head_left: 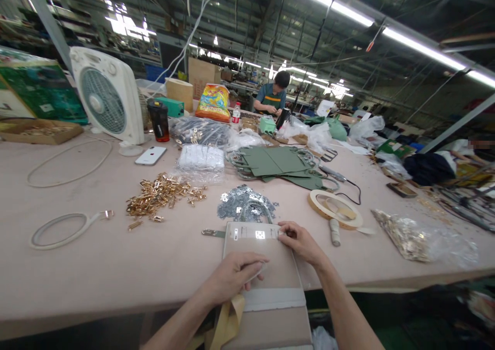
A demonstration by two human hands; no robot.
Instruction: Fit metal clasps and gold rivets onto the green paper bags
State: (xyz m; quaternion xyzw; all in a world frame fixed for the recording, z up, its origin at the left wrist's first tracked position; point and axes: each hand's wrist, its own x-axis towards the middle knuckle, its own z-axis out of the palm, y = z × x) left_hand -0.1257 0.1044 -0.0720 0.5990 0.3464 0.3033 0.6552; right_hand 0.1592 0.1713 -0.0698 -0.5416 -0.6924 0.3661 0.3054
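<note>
A flat beige panel (270, 275) lies on the table's near edge and hangs over it toward me. Small silver plates (260, 234) sit along its far edge. My left hand (235, 273) rests on the panel's left side with fingers curled down on it. My right hand (298, 242) pinches the panel's far right corner by a silver plate. A small metal strip (213, 233) lies just left of the panel. A tan strap (228, 323) hangs below my left hand.
Beyond the panel lie a heap of silver fittings (246, 203), gold clasps (162, 194), green cut pieces (279, 162), a tape roll (334, 209) and a bag of gold parts (417, 240). A fan (108, 95), a phone (150, 155) and a bottle (159, 120) stand far left. A person (273, 97) works at the far end.
</note>
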